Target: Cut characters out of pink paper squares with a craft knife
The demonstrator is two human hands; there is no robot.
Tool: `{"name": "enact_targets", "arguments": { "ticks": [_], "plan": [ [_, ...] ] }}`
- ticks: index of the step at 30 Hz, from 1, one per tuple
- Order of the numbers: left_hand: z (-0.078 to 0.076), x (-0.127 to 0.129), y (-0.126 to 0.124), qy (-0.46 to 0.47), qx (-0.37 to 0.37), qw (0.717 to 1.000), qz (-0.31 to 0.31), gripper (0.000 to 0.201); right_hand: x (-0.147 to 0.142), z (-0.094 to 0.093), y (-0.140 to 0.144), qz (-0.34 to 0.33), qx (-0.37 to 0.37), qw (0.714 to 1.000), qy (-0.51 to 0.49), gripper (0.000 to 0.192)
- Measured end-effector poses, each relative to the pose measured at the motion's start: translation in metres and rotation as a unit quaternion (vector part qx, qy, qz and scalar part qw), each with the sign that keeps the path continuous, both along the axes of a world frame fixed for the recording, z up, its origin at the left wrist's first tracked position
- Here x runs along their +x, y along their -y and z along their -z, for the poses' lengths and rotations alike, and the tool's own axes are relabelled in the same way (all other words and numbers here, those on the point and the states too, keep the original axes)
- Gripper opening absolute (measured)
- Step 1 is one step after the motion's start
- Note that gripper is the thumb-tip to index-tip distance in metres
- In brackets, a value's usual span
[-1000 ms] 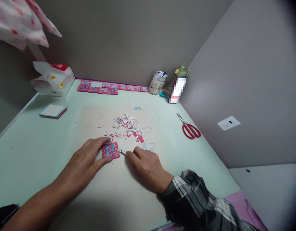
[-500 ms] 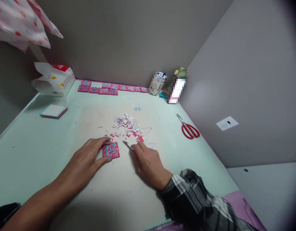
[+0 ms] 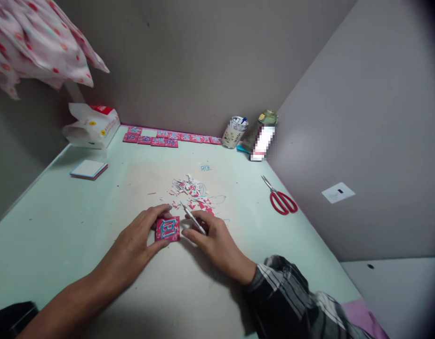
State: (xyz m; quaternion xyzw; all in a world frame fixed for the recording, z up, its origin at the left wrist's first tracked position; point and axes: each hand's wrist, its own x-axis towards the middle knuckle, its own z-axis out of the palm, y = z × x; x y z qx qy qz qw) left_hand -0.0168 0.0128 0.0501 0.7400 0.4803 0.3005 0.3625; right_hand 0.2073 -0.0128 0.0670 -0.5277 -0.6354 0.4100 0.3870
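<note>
pinching the red card (image 3: 167, 229), left hand (image 3: 141, 238) unmoved; right hand (image 3: 212, 238), gripping the knife (image 3: 193, 218), now touches it.

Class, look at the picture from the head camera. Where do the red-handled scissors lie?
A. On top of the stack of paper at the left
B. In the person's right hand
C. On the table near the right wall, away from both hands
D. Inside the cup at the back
C: the red-handled scissors lie flat on the table by the right wall, while the right hand holds a thin blade tool.
</note>
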Motion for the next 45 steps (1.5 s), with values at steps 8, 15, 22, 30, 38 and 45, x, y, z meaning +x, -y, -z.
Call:
{"name": "enact_targets", "arguments": {
  "ticks": [8, 15, 22, 30, 38, 45],
  "plan": [
    [0.002, 0.001, -0.005, 0.062, -0.088, 0.994, -0.013, 0.056, -0.012, -0.007, -0.018, -0.034, -0.096, 0.992, -0.079, 0.015],
    [-0.013, -0.004, -0.007, 0.094, -0.132, 0.987, 0.004, 0.037, -0.012, -0.007, -0.016, -0.016, -0.088, 0.985, -0.147, 0.017],
    [-0.007, 0.003, -0.003, 0.103, -0.079, 0.991, -0.012, 0.041, -0.01, -0.006, -0.016, -0.023, -0.081, 0.982, -0.171, 0.025],
    [0.009, 0.002, 0.001, 0.031, 0.021, 0.997, 0.065, 0.054, -0.01, -0.002, -0.014, -0.033, -0.091, 0.977, -0.193, 0.028],
    [-0.027, -0.035, -0.076, -0.105, 0.164, 0.981, 0.01, 0.057, 0.001, -0.001, -0.016, -0.006, -0.085, 0.978, -0.19, 0.052],
    [-0.059, -0.045, -0.263, -0.191, 0.113, 0.974, -0.055, 0.048, 0.013, 0.003, -0.013, -0.008, -0.137, 0.967, -0.215, 0.06]
  ]
}}
